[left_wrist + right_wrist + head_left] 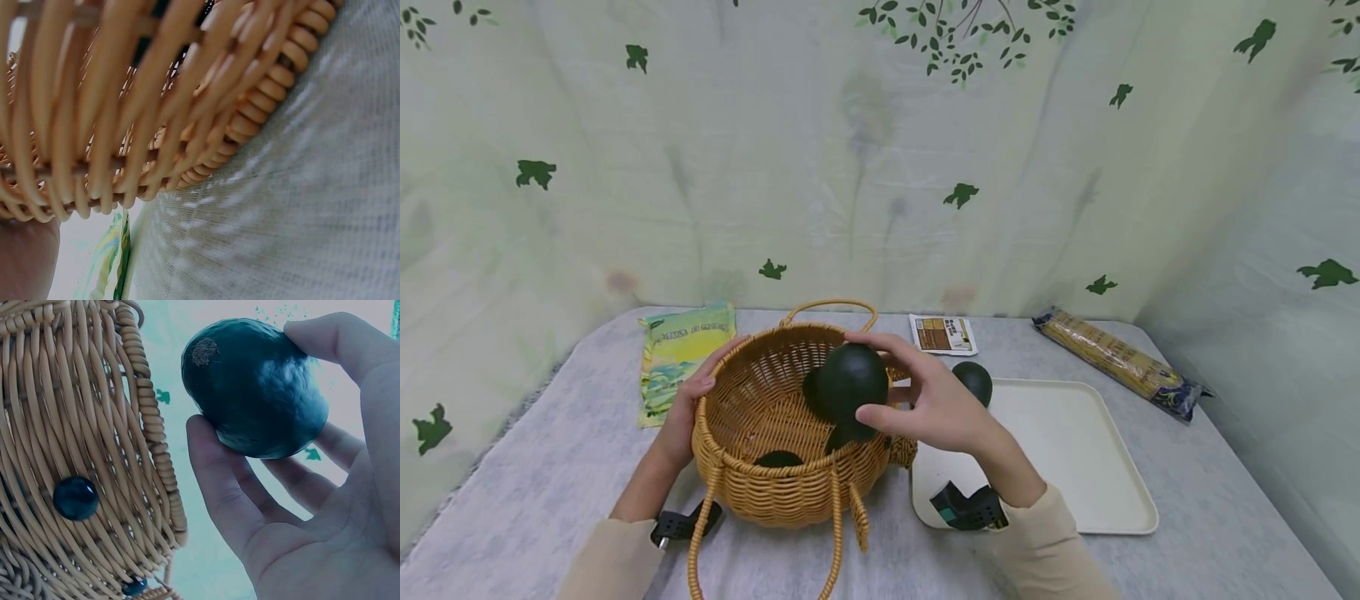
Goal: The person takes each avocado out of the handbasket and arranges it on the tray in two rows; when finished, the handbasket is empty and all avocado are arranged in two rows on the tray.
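Note:
A dark green avocado (pixel 852 383) is gripped between the thumb and fingers of my right hand (pixel 940 408), over the right side of a round wicker basket (pixel 790 496). In the right wrist view the avocado (pixel 253 387) shows a rough brown patch at one end. My left hand (pixel 683 412) holds the basket's left rim, fingers over the edge. More dark green pieces lie inside, one near the front wall (pixel 778 459). Another avocado (pixel 973 383) sits at the tray's back left corner. The left wrist view is mostly filled by the basket's woven side (pixel 106 112).
A white tray (pixel 1075 458) lies right of the basket. Behind are a green-yellow packet (pixel 685 358), a small white-brown packet (pixel 943 334) and, at the right, a long noodle-like pack (pixel 1116 358). Basket handles (pixel 835 533) hang at the front. Printed cloth hangs behind the table.

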The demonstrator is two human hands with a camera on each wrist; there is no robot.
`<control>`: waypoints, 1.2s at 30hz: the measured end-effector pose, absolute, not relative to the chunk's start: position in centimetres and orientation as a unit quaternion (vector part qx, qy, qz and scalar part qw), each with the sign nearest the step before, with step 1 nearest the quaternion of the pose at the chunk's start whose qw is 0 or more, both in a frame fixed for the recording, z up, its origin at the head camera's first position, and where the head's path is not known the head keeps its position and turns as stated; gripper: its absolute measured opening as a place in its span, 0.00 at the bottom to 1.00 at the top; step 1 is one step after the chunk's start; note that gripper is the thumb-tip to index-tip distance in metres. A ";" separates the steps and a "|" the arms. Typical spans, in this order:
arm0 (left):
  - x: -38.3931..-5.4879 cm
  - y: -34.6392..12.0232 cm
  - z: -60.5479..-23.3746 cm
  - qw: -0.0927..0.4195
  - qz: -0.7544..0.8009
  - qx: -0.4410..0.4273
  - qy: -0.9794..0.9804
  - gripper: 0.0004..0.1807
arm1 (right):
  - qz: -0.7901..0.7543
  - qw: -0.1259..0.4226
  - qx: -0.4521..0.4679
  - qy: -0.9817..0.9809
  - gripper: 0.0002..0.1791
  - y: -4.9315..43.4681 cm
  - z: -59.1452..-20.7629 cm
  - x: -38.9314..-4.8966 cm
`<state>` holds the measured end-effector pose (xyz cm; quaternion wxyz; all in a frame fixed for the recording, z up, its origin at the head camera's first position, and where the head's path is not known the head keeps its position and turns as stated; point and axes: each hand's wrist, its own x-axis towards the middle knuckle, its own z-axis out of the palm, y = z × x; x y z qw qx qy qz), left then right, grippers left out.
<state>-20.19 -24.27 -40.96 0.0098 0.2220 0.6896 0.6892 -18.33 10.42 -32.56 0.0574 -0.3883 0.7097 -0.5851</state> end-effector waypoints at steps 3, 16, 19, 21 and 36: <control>-20.2 -24.3 -41.0 0.010 0.691 0.221 0.688 0.34 | -0.581 0.055 -0.379 0.718 0.40 10.7 -32.4 -18.4; -20.1 -24.2 -40.7 0.013 0.689 0.214 0.693 0.35 | -0.598 0.044 -0.343 0.723 0.38 12.6 -32.0 -19.3; -20.1 -24.2 -40.8 0.011 0.688 0.213 0.693 0.34 | -0.600 0.043 -0.333 0.726 0.38 13.1 -32.1 -19.6; -20.1 -24.2 -40.8 0.011 0.688 0.213 0.693 0.35 | -0.598 0.036 -0.327 0.731 0.37 13.4 -32.2 -19.8; -20.1 -24.1 -40.9 0.006 0.687 0.217 0.693 0.35 | -0.587 0.023 -0.300 0.752 0.38 15.2 -32.4 -20.7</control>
